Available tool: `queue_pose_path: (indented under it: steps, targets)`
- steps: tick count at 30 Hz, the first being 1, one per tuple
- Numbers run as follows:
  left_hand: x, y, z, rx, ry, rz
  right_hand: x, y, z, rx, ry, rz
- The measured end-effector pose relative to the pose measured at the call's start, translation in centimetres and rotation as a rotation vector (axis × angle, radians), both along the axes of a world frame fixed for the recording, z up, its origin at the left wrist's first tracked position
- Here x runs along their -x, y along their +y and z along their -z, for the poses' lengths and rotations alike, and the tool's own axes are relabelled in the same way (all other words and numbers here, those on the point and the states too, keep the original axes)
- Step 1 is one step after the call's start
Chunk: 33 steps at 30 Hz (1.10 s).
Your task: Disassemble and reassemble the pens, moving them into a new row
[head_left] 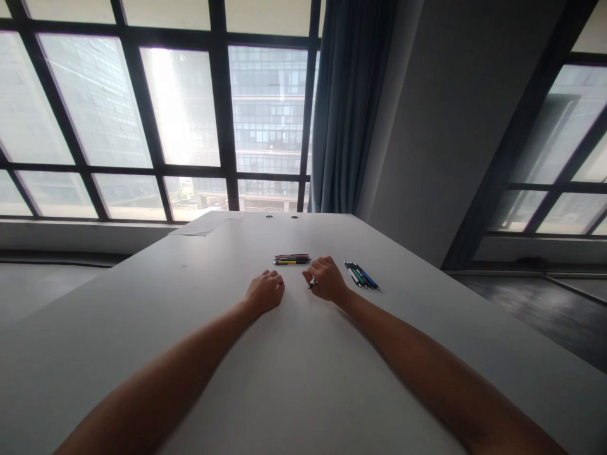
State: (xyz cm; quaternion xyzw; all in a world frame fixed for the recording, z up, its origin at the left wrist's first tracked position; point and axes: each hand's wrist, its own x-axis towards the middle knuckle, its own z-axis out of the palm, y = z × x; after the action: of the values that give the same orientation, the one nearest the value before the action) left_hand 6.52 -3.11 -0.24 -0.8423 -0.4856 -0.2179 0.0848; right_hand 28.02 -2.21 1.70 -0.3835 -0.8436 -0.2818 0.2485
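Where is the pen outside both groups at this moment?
In the head view, the pen is in the right hand, between the left hand and the right-side pens.

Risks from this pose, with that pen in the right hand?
1. The right hand sits close to the near end of the row of pens; a forward nudge might disturb it.
2. The slanted pen group lies just to its right, so an outward swing could scatter it.
3. The held pen is mostly hidden, making slip hard to judge.
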Motion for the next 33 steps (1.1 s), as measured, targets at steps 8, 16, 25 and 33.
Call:
queue_pose_path:
  steps: [8,16,25,33]
  targets:
    - [-0.1,0.0,-0.1,0.018,-0.007,0.008,-1.2,0.6,-1.5,0.159,0.212,0.071]
    - [0.0,0.1,0.1,0.018,0.003,0.009,-0.7,1.3,0.2,0.353,0.489,0.003]
    - [-0.2,0.0,-0.1,0.018,0.032,0.018,-0.4,2.1,1.9,0.89,0.831,-0.012]
    - [-0.3,-0.2,-0.3,0.028,0.034,0.023,-0.7,2.1,1.6,1.042,0.899,0.045]
